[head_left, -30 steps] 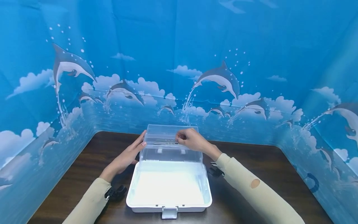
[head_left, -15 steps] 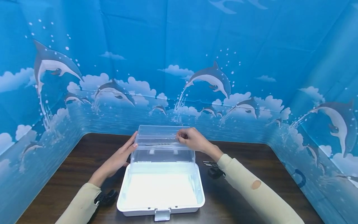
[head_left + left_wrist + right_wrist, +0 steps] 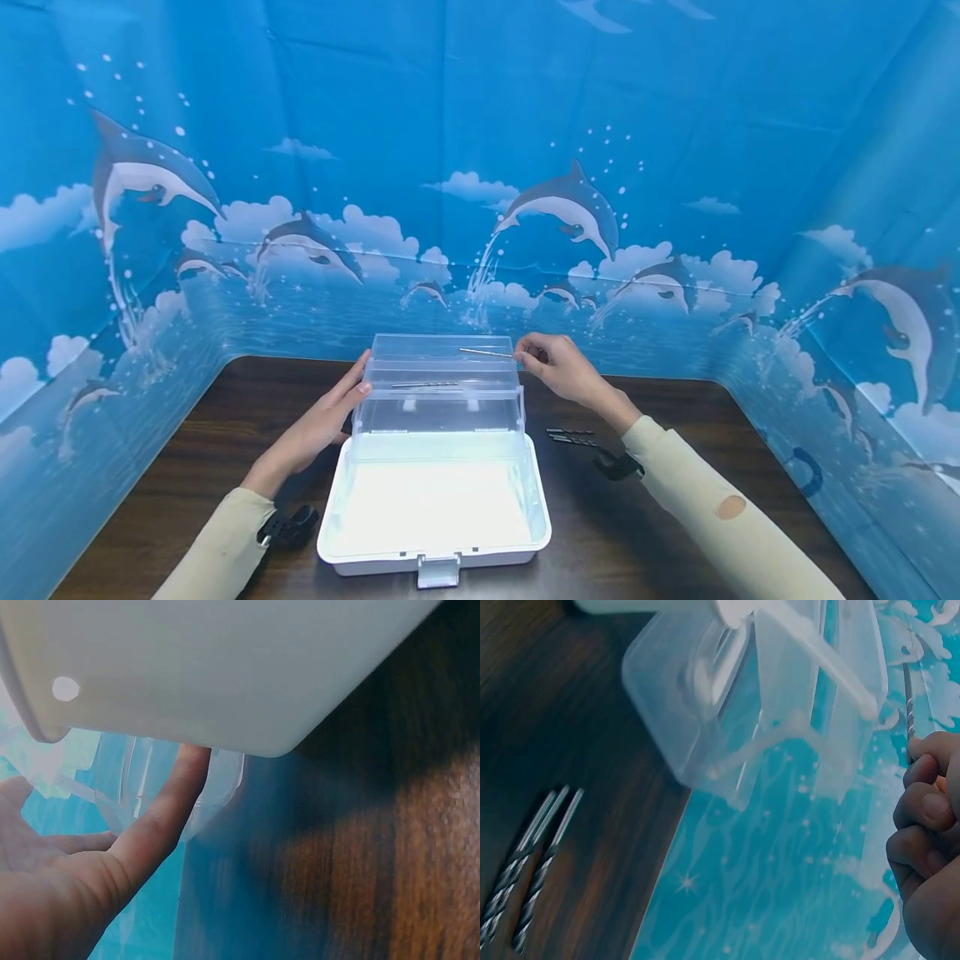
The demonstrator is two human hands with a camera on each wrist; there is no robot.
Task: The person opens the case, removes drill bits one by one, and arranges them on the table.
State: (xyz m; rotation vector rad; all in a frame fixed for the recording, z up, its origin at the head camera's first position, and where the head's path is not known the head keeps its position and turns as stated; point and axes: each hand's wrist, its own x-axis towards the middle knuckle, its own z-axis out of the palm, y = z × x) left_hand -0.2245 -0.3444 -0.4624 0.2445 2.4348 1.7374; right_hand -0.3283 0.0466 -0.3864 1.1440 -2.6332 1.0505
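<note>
The right hand (image 3: pixel 558 367) pinches a slender twist drill bit (image 3: pixel 483 352) by its right end. Seen from the head, the bit lies straight out to the left of the fingers, over the rear part of the clear plastic tray (image 3: pixel 405 365). Its long axis runs roughly across the tray, left to right, with the free end tipped slightly away from the person. The right wrist view shows spiral flutes just beside the grip and the other fingers curled in towards the palm. Whether the bit touches the tray or hangs above it, I cannot tell.

The right hand is plainly the nearer one; the left hand (image 3: pixel 322 421) is on the tray's opposite side, fingers mostly straight and spread along the left edge, the thumb at its front corner. Between the hands, nearer the left, a second drill bit (image 3: pixel 424 385) lies almost parallel to the held one, nearer the person. The tray stands raised behind the white toolbox base (image 3: pixel 487 561). Three loose drill bits (image 3: pixel 572 440) rest on the dark wooden worktop (image 3: pixel 232 425), right of the box and near the right wrist.
</note>
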